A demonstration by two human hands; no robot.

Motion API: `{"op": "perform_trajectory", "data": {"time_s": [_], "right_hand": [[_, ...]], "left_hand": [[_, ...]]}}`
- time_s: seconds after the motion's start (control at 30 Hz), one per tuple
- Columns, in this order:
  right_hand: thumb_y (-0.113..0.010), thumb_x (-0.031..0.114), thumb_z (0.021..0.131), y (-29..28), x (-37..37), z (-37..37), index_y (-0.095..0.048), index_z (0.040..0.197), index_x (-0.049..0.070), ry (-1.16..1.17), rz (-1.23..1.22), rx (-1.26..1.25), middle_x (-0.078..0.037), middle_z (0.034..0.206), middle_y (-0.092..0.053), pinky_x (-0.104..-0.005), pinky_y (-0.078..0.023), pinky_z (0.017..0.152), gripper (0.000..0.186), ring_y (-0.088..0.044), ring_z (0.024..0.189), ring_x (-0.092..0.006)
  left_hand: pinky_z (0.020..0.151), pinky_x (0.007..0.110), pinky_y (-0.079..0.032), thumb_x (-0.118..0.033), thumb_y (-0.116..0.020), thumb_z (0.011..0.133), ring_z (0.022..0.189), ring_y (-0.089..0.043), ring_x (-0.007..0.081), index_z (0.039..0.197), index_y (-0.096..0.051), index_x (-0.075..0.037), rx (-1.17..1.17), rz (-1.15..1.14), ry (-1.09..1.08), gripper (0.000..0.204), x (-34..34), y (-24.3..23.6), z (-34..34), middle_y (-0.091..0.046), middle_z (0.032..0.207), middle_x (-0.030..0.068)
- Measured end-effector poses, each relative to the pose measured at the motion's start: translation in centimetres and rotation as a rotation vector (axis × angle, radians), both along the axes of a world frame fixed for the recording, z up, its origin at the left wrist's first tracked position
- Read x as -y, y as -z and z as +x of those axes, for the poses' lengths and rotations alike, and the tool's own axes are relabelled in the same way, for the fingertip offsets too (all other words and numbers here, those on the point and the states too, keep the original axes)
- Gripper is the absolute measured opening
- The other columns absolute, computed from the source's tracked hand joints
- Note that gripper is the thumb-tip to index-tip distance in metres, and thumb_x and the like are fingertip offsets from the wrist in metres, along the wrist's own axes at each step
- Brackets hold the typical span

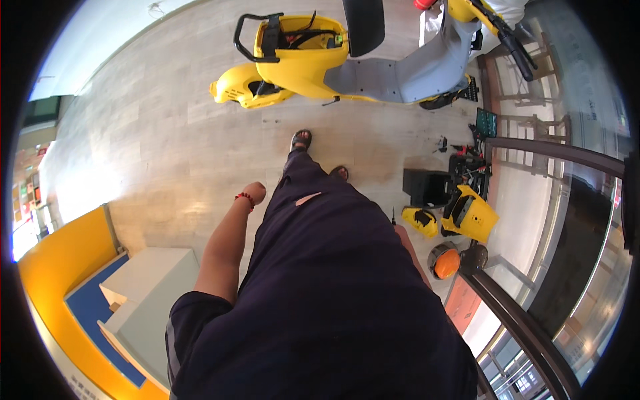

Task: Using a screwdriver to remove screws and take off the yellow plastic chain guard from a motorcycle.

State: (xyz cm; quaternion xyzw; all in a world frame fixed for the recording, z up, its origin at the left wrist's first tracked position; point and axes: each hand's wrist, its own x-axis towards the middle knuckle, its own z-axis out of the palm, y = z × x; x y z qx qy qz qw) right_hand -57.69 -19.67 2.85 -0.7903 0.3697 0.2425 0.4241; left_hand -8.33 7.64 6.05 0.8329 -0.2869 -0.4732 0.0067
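Slim dark tool [393,218] in right hand [403,235], yellow scooter [303,72] beyond

The right hand, partly hidden by clothing [333,280], grips the tool on the near right. The left hand [255,192], with a red beaded bracelet [248,199], hangs on the left, curled into a loose fist. The scooter stands on the far side, seat [367,30] raised above its storage well [300,25]. To the right lie yellow panels [479,219], a black box [417,184] and a round orange piece [447,264].

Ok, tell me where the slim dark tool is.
In the head view, right of centre, the slim dark tool sticks up from the right hand, just left of the small yellow-and-black part.
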Motion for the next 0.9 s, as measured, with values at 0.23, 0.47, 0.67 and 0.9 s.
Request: {"op": "perform_trajectory", "data": {"time_s": [0.23, 0.47, 0.67, 0.9], "right_hand": [[-0.053, 0.013, 0.082, -0.1, -0.1, 2.6, -0.057, 0.077, 0.003, 0.874, 0.371, -0.433, -0.007, 0.057, -0.046, -0.0364, -0.037, 0.044, 0.012, -0.046, 0.047, -0.0191], [-0.058, 0.017, 0.080, 3.9, 1.7, -0.2, -0.056, 0.078, 0.001, 0.697, 0.170, -0.062, -0.007, 0.056, -0.045, -0.0360, -0.038, 0.043, 0.016, -0.045, 0.045, -0.0204], [-0.058, 0.016, 0.080, -2.7, -2.5, 7.1, -0.054, 0.074, 0.002, 1.127, 0.220, -0.184, -0.005, 0.054, -0.043, -0.0350, -0.037, 0.043, 0.015, -0.044, 0.044, -0.0188], [-0.057, 0.015, 0.076, 0.3, -13.3, 8.6, -0.058, 0.073, -0.003, 0.250, 0.178, -0.186, -0.013, 0.066, -0.058, -0.0396, -0.042, 0.057, 0.019, -0.055, 0.057, -0.0257]], "left_hand": [[0.075, 0.044, -0.047, -0.020, -0.044, 0.076, 0.079, -0.061, 0.0393, 0.075, -0.065, 0.001, -0.022, -0.028, -0.088, 0.029, -4.5, -1.7, -2.4, -0.063, 0.081, 0.0234], [0.079, 0.043, -0.048, -0.023, -0.045, 0.078, 0.084, -0.061, 0.0378, 0.080, -0.067, -0.001, -0.031, -0.024, -0.010, 0.031, -6.0, -2.6, -0.2, -0.064, 0.084, 0.0215], [0.083, 0.042, -0.046, -0.023, -0.043, 0.081, 0.092, -0.060, 0.0367, 0.092, -0.065, -0.002, 0.026, -0.146, 0.008, 0.033, -5.1, -2.0, 6.0, -0.063, 0.093, 0.0219], [0.064, 0.034, -0.052, -0.021, -0.047, 0.081, 0.065, -0.065, 0.0206, 0.103, -0.061, -0.002, 0.006, -0.267, -0.075, 0.032, -6.1, -2.1, 13.7, -0.065, 0.083, 0.0153]]}}
